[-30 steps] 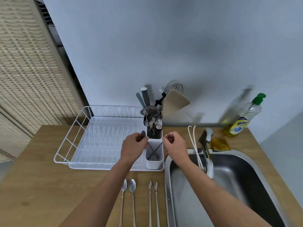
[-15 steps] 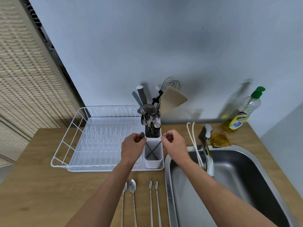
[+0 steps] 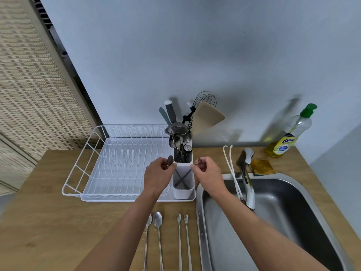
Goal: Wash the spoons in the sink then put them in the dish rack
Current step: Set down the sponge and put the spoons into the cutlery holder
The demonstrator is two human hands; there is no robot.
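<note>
Both hands are at the white cutlery holder (image 3: 183, 184) on the right end of the dish rack (image 3: 109, 169). The left hand (image 3: 158, 176) pinches a spoon (image 3: 170, 160), bowl up, at the holder's 9 o'clock; the right hand (image 3: 209, 176) pinches a smaller spoon (image 3: 199, 160) at its 3 o'clock. Four long spoons (image 3: 170, 241) lie on the wooden counter (image 3: 48, 222) at 6 o'clock — the sink (image 3: 273, 222), faucet (image 3: 246, 175), sponge (image 3: 262, 167) and soap bottle (image 3: 289, 133) sit to the right. Compared with a second ago, the hands have barely shifted.
</note>
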